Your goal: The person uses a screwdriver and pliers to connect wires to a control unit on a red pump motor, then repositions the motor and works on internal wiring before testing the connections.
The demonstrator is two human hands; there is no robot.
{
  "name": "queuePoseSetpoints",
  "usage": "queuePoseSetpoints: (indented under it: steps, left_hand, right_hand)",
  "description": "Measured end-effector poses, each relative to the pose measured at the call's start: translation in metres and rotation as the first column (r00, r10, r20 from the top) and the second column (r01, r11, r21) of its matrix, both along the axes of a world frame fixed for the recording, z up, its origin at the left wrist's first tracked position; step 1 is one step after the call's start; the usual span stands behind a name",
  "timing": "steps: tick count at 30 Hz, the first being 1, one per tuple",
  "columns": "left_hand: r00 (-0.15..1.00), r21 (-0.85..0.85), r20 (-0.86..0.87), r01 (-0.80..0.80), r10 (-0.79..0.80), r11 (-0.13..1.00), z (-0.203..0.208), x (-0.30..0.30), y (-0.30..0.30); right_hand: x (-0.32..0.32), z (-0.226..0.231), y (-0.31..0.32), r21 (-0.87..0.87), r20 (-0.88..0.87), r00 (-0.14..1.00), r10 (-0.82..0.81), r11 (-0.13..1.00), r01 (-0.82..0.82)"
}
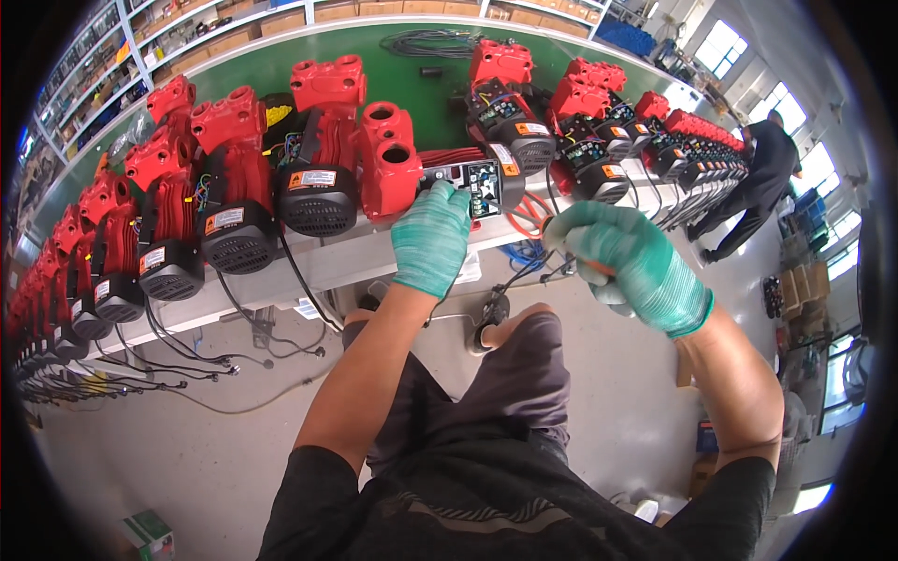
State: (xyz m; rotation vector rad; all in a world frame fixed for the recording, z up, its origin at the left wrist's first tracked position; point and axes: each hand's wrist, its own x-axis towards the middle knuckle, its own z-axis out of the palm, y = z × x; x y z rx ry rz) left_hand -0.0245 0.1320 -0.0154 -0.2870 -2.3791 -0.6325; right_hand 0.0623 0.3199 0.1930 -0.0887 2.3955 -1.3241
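fingers [455, 198] of left hand [431, 241] against circuit box [483, 190], grip unclear (right hand [631, 260] curled round orange handle [600, 267])

Factory workshop, machine-assembly bench.
A long green-topped bench [402, 86] crosses the upper frame, lined with near-identical red machines [332, 145], some with circuit boards [484, 187] exposed; power cords [299, 271] hang over its front edge at left. Open shelving [135, 47] with cardboard boxes [337, 11] stands at upper left and top. Tall windows [725, 49] line the right side; a person in dark clothing [765, 164] is at upper right, on a grey floor [234, 449].
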Motion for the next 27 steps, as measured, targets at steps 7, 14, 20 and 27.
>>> queuePoseSetpoints:
  steps: [7, 14, 20, 27]
  left_hand:
    - [1.000, -0.005, 0.015, 0.004, -0.004, 1.000, 0.001, 0.000, 0.000]
    - [1.000, 0.001, 0.008, 0.008, -0.008, 1.000, 0.004, 0.003, -0.001]
    - [0.994, 0.130, -0.016, 0.108, -0.107, 0.986, -0.001, 0.002, -0.005]
    - [0.967, 0.401, -0.175, 0.243, -0.187, 0.883, 0.007, 0.035, -0.031]
  right_hand:
    - [-0.007, 0.018, -0.018, 0.686, -0.284, 0.733, 0.618, 0.665, -0.295]
    - [-0.010, -0.004, -0.001, 0.197, -0.228, 0.920, 0.319, 0.940, -0.277]
    - [-0.001, -0.013, 0.013, 0.169, -0.202, 0.938, 0.283, 0.953, -0.251]
    - [0.033, -0.077, 0.071, -0.563, -0.170, 0.979, -0.113, 0.827, -0.003]
